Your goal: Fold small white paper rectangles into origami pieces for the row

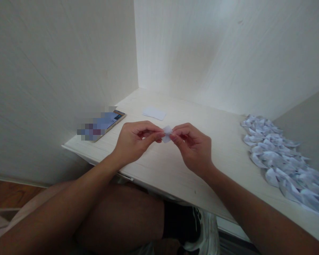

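Between my two hands, above the white desk (pixel 159 170), is a small piece of white paper (pixel 167 137) that looks folded. My left hand (pixel 136 141) pinches its left side between thumb and fingers. On the other side, my right hand (pixel 192 147) grips the paper the same way. The fingertips cover part of the paper, so its full shape is hidden. Just beyond my hands, flat white paper (pixel 154 113) lies on the desk.
At the left, a phone (pixel 106 125) lies near the wall, its screen partly blurred out. Rows of folded white paper pieces (pixel 279 157) fill the right side of the desk. White panels (pixel 202 53) enclose the desk at the back and sides.
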`<action>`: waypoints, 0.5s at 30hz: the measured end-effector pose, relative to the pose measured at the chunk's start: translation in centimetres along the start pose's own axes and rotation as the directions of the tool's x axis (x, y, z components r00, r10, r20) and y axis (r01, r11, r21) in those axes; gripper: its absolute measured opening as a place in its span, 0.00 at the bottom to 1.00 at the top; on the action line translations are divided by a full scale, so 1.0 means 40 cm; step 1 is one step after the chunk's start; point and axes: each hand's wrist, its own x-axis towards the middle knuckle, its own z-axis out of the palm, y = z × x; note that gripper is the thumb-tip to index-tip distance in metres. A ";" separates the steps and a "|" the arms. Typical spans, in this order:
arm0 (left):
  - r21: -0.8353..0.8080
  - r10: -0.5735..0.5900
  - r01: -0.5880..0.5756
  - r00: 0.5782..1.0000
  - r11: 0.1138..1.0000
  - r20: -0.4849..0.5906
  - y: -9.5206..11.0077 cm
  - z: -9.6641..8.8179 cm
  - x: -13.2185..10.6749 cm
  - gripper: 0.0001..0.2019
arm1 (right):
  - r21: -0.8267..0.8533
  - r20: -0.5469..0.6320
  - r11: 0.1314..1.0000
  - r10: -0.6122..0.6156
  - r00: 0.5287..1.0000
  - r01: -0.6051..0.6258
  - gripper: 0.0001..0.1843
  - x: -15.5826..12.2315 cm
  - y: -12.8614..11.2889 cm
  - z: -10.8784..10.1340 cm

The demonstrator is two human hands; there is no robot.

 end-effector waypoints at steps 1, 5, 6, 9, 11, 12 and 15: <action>-0.023 -0.014 0.014 1.000 1.000 -0.015 0.000 0.006 -0.002 0.03 | 0.009 -0.008 1.000 0.018 1.000 -0.017 0.05 0.000 -0.001 0.000; -0.143 -0.065 0.059 0.997 0.988 -0.038 -0.003 0.022 -0.007 0.03 | 0.058 -0.016 0.996 0.072 0.997 -0.071 0.05 0.006 -0.005 -0.001; -0.168 -0.071 0.066 0.997 0.984 -0.027 -0.004 0.022 -0.007 0.03 | 0.074 -0.008 0.994 0.083 0.996 -0.083 0.05 0.007 -0.005 -0.002; -0.205 -0.063 0.065 0.998 0.977 0.020 -0.009 0.019 -0.007 0.02 | 0.139 0.028 0.984 0.110 0.994 -0.113 0.06 0.012 -0.003 -0.004; -0.193 -0.047 0.050 0.999 0.980 0.018 -0.011 0.018 -0.007 0.02 | 0.187 0.047 0.972 0.134 0.990 -0.141 0.06 0.013 -0.003 -0.004; -0.178 -0.038 0.038 0.999 0.983 0.004 -0.011 0.019 -0.008 0.02 | 0.212 0.052 0.965 0.150 0.987 -0.157 0.06 0.014 -0.003 -0.004; -0.127 0.018 -0.023 0.999 0.992 -0.042 -0.013 0.024 -0.011 0.01 | 0.276 0.058 0.935 0.214 0.975 -0.222 0.09 0.012 -0.005 0.000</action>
